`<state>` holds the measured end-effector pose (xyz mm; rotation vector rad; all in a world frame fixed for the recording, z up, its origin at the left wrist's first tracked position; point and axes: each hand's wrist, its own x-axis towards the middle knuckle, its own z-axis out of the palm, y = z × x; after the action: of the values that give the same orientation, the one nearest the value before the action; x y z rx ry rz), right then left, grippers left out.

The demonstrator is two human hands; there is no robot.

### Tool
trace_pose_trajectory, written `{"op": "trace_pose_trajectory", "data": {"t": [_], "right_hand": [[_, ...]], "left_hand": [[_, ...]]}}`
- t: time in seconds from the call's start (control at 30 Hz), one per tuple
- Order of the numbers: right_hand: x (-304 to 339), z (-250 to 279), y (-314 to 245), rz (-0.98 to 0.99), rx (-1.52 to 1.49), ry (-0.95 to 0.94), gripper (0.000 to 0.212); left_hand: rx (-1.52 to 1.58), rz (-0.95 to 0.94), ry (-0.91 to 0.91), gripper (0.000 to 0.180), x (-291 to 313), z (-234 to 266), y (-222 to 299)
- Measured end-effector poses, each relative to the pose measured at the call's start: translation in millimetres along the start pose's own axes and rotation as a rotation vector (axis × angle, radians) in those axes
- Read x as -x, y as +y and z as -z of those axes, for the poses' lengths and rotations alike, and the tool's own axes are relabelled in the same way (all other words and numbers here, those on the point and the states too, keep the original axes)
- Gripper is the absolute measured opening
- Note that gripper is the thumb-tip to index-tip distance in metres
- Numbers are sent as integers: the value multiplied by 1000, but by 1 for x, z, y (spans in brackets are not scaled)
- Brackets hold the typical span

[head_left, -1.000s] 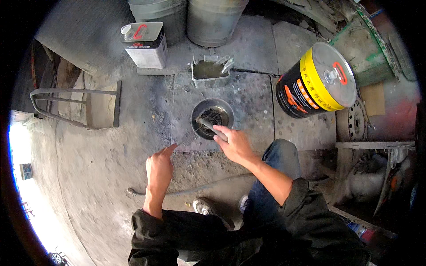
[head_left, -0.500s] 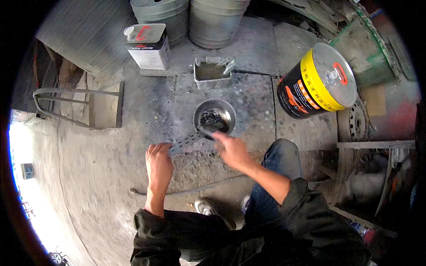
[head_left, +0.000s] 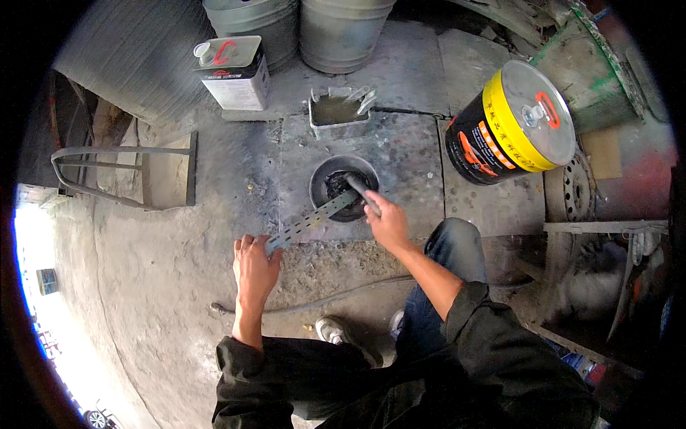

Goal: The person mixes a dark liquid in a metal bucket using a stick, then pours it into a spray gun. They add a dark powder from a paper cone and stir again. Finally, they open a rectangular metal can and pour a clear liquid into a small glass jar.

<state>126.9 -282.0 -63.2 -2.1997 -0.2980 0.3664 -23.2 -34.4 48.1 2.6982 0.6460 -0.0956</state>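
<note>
My left hand is closed on the near end of a grey perforated metal strip. The strip slants up to the right, its far end over the rim of a round metal bowl. Dark, wet-looking stuff lies in the bowl. Closed round a dark grey stick-shaped handle, my right hand is just below and right of the bowl. The handle's far end reaches over the bowl, above the strip's end; whether it carries a brush head cannot be made out.
Beyond the bowl stands a crusted square tub of murky liquid. A rectangular can and two metal drums stand farther back. On the right is a black and yellow pail, on the left a metal frame. A hose lies near my shoes.
My right hand has shifted slightly right, and the handle's far end now points up over the bowl's middle. More of the strip shows. My left hand keeps its hold, nearly still.
</note>
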Motion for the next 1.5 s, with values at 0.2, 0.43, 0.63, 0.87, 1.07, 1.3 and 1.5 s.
{"op": "trace_pose_trajectory", "data": {"t": [0.2, 0.43, 0.63, 0.87, 1.07, 1.3, 1.5], "right_hand": [[-1, 8, -35, -76, 15, -59, 34], [48, 15, -81, 134, 11, -127, 35], [-6, 14, -16, -183, -55, -58, 32], [-18, 11, -9, -7, 47, -50, 35], [43, -9, -58, 274, 101, -73, 37], [45, -16, -49, 183, 59, -50, 35], [11, -10, -33, 154, 178, -66, 29]], "left_hand": [[-39, 27, -74, 24, -1, 1, 0], [-75, -23, -50, 21, 0, -2, 7], [-247, -9, -162, 24, 3, 0, 3], [-85, -93, 2, 33, 3, 12, 10], [-94, -60, -42, 43, 2, 7, 13], [-124, -71, -12, 39, 3, 7, 13], [-87, 51, -51, 38, 18, 30, -8]]}}
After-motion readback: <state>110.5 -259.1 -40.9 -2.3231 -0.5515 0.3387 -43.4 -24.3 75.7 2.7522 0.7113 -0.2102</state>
